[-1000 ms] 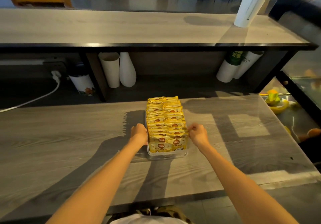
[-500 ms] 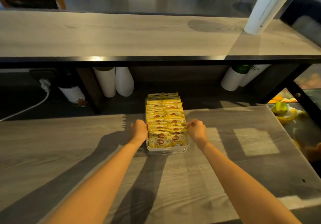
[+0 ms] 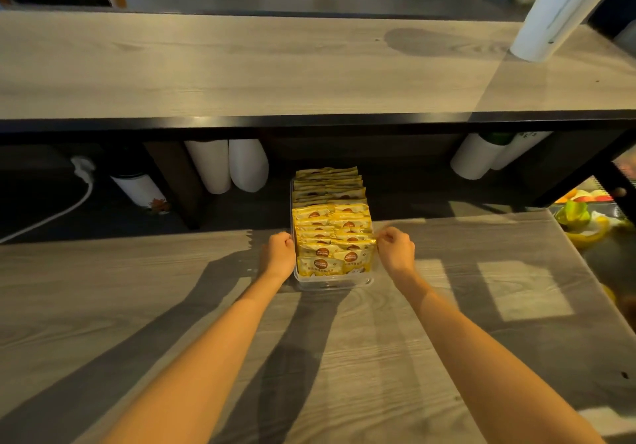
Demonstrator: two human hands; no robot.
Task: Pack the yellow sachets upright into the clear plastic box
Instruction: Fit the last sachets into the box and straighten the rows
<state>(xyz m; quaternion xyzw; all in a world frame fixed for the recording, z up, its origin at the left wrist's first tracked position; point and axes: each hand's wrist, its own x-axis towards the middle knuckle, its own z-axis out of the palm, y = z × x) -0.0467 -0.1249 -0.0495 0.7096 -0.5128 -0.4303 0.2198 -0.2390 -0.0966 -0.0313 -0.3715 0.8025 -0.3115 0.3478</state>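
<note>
Yellow sachets (image 3: 332,237) fill the clear plastic box (image 3: 332,281); left hand (image 3: 278,252) and right hand (image 3: 395,250) clasp its sides, likely steadying it.

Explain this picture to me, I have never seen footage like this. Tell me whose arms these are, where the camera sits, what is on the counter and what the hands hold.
There is no machine here: these are a person's two bare arms, filmed by a camera worn on their head, looking forward and down. On the grey wooden counter stands a clear plastic box, filled with yellow sachets standing upright in two rows. The left hand and the right hand are curled against the box's long sides and seem to grip it. Whether the right fingers touch the rim or a sachet's edge is too small to tell.
</note>
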